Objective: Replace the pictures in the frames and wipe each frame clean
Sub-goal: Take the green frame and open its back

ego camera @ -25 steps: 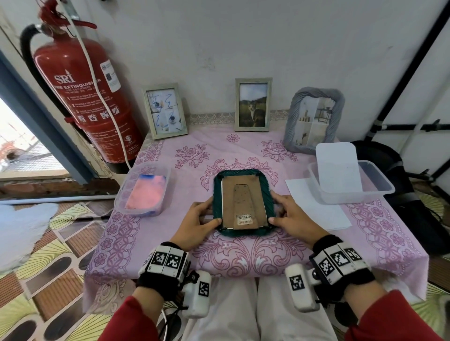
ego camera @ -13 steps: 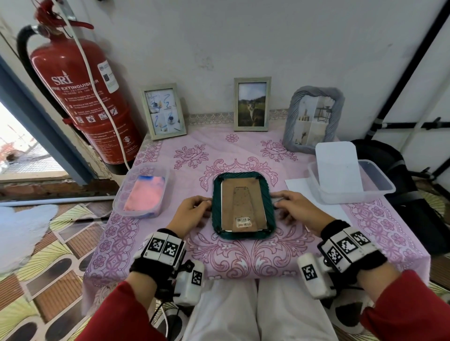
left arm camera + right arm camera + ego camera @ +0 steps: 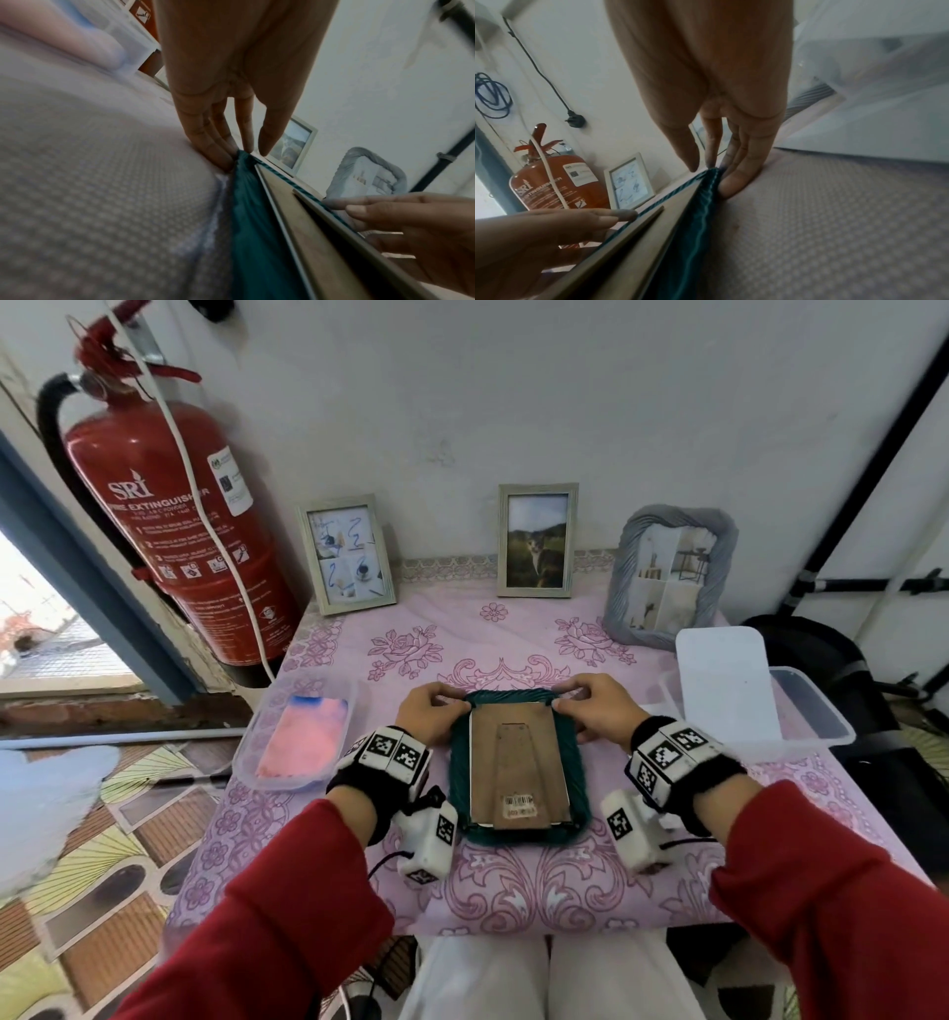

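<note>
While the head view looks down on the tabletop (image 3: 513, 629), the green frame (image 3: 516, 762) lies face down between the two hands, its brown backing board (image 3: 518, 767) up with a barcode sticker at the near end. The left hand (image 3: 431, 711) grips the frame's far left corner and the right hand (image 3: 598, 706) grips its far right corner, fingers curled over the rim. Beyond the hands three frames lean on the wall: a sketch frame (image 3: 346, 554), a cat photo frame (image 3: 536, 541) and a grey frame (image 3: 670, 575). Left of the left hand sits a clear tub (image 3: 298, 737) with a pink cloth; right of the right hand stands another clear tub (image 3: 801, 711) holding a white sheet. A red fire extinguisher (image 3: 169, 531) stands further left.

From the left wrist view, the left hand (image 3: 231, 81) shows what the head view hides: its fingertips (image 3: 218, 156) press down at the frame's (image 3: 257, 223) edge on the cloth, thumb over the top. The right hand (image 3: 411, 233) reaches in opposite.

From the right wrist view, the right hand (image 3: 718, 81) mirrors this, fingertips (image 3: 736, 182) wedged beside the green rim (image 3: 693, 223), thumb above, and the backing board's edge (image 3: 641, 233) appears slightly raised.
</note>
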`<state>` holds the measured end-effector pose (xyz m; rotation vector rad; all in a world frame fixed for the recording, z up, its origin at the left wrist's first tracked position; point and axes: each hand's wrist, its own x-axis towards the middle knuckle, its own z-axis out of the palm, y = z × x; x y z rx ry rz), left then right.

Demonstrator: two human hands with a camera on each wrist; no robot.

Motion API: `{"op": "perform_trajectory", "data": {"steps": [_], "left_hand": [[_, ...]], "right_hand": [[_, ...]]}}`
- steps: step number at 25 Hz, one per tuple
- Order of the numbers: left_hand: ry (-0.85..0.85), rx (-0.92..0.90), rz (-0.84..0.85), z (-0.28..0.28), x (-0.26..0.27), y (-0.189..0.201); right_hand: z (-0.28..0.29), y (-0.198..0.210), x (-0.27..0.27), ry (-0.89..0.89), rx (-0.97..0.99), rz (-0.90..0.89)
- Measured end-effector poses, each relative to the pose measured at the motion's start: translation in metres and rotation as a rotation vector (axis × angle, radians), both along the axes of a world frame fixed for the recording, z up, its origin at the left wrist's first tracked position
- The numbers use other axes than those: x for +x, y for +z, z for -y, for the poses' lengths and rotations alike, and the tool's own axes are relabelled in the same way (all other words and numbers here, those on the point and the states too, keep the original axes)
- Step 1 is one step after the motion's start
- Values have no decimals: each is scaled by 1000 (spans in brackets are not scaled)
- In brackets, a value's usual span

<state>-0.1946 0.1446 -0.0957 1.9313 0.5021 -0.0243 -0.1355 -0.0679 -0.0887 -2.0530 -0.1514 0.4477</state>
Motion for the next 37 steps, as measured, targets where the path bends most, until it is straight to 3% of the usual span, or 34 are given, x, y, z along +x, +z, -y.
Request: {"op": "perform_trajectory", "data": {"steps": [8, 37], "left_hand": [[-7, 50, -34, -5, 14, 0], [-46, 3, 96, -9, 4, -12]], "right_hand": [[-5, 1, 19, 58, -84, -139], [0, 2, 13, 146, -111, -82]]}}
